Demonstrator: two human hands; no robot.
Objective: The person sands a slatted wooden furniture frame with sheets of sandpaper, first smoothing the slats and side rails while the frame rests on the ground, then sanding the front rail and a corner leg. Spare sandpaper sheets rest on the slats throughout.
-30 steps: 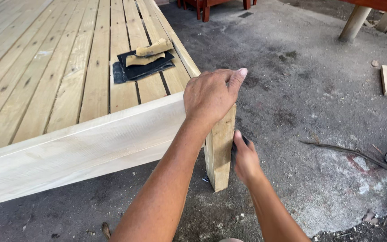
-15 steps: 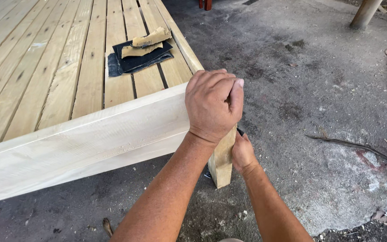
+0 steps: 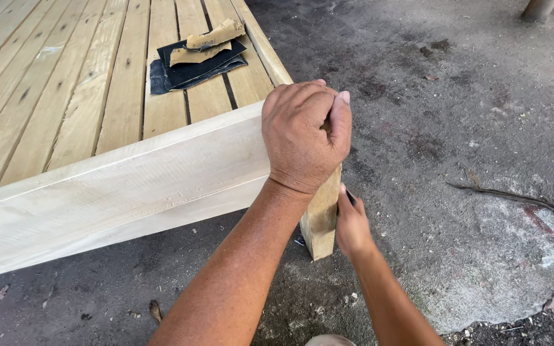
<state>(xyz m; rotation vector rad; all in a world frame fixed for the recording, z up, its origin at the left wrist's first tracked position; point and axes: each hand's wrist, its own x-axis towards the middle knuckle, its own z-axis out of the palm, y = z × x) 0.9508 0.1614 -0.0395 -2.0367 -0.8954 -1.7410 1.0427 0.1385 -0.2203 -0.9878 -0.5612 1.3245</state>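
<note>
Gripping the top of the corner leg (image 3: pixel 320 218) as before, the left hand (image 3: pixel 306 134) stays clamped; the right hand (image 3: pixel 352 224), now pressed against the leg's right side, holds something dark, grip unclear.

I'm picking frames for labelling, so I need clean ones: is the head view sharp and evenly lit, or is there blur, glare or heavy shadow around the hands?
Head view: soft, even daylight, no glare; left hand on the corner post is sharp; right hand sits low beside the post in mild shade, what it holds unclear; sandpaper sheets on the slatted frame stay crisp; concrete floor is mottled, not blurred.
</note>
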